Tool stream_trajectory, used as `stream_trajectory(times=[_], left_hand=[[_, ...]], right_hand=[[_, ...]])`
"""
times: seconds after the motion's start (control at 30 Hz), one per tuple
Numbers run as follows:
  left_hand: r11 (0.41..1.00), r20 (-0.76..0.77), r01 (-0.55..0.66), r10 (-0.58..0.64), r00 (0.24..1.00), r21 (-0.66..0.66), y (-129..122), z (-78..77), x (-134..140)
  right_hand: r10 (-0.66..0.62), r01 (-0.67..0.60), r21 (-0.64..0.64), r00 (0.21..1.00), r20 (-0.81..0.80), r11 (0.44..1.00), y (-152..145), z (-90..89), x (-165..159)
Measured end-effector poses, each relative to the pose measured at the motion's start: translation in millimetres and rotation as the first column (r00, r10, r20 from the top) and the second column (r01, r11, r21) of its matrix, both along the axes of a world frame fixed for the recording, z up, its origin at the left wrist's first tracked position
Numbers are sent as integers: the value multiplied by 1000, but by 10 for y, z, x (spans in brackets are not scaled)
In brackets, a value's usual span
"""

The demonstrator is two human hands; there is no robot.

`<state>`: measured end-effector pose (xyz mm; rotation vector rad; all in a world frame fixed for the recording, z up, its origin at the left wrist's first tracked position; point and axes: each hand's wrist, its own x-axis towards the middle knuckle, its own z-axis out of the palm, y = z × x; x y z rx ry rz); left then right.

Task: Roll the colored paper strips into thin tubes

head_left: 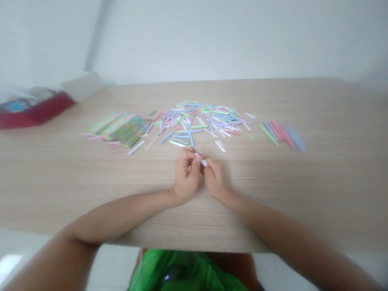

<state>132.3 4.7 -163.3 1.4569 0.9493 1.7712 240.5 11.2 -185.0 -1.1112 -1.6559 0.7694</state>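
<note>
My left hand [187,174] and my right hand [214,176] meet above the front middle of the table, fingers closed. Between them is a slim white pen [204,162] with a dark tip, pinched by the left thumb and fingers and gripped at its near end by the right. The fingers hide part of it. Just beyond the hands spreads a loose heap of pastel pen parts [218,117], in blue, green, purple, pink and white. A few white pieces [220,146] lie apart from the heap, close to my right hand.
Patterned green and pink packs [117,128] lie left of the heap, with a white stick [136,148] before them. On the right is a row of pink, blue and green pens [281,135]. A red box [39,109] stands at the far left, near the wall [227,40].
</note>
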Motion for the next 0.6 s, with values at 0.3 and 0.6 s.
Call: stream_trajectory(times=[0.3, 0.6], left_hand=[[976, 99, 168, -155, 983, -139, 201, 166, -72], [915, 46, 271, -270, 962, -298, 277, 298, -169]], right_hand=[[59, -76, -137, 991, -118, 988, 40, 91, -27], [29, -192, -392, 922, -386, 900, 58, 230, -45]])
